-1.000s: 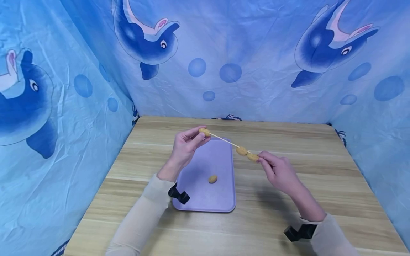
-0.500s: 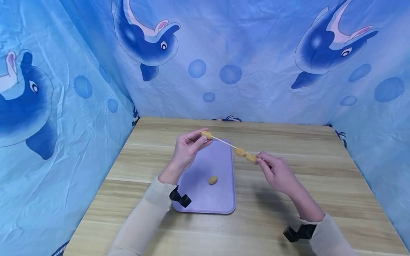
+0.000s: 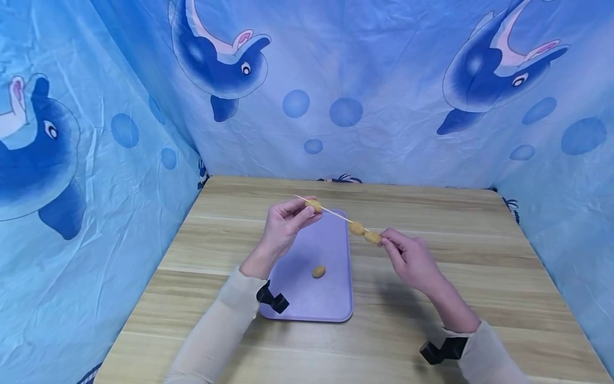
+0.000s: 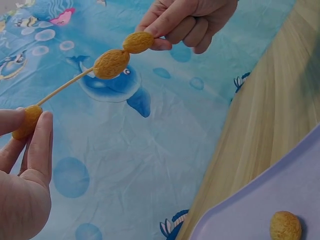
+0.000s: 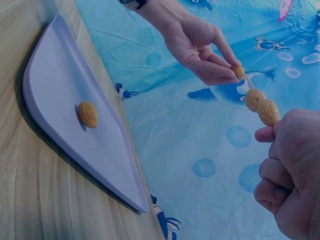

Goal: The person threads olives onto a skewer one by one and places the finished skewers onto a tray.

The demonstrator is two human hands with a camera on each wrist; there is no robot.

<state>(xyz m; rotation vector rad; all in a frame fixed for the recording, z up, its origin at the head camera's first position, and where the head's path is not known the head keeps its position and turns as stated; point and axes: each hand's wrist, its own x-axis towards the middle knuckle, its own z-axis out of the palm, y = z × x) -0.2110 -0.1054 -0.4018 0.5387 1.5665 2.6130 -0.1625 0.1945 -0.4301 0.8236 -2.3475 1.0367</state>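
My left hand [image 3: 284, 221] pinches a wrinkled, tan, oval piece [image 4: 29, 121] between thumb and fingers. A thin wooden skewer [image 3: 337, 214] passes through it, and its bare tip sticks out to the left. Two more such oval pieces [image 4: 111, 64] sit end to end near the skewer's other end, with a bare stretch of stick between them and the left hand's piece. There, my right hand [image 3: 414, 261] pinches the skewer end, right against the last piece, its other fingers curled. Both hands hold the skewer raised, slanting down to the right.
Beneath the left hand lies a lilac tray [image 3: 331, 304] on the wooden table [image 3: 408, 341]. One loose oval piece [image 3: 318, 272] rests on it. A blue curtain [image 3: 384, 154] with printed dolphins closes off the back and sides.
The left hand's piece has slid along the skewer toward the other two, and the tip now shows beyond it. Both hands have drawn a little closer together.
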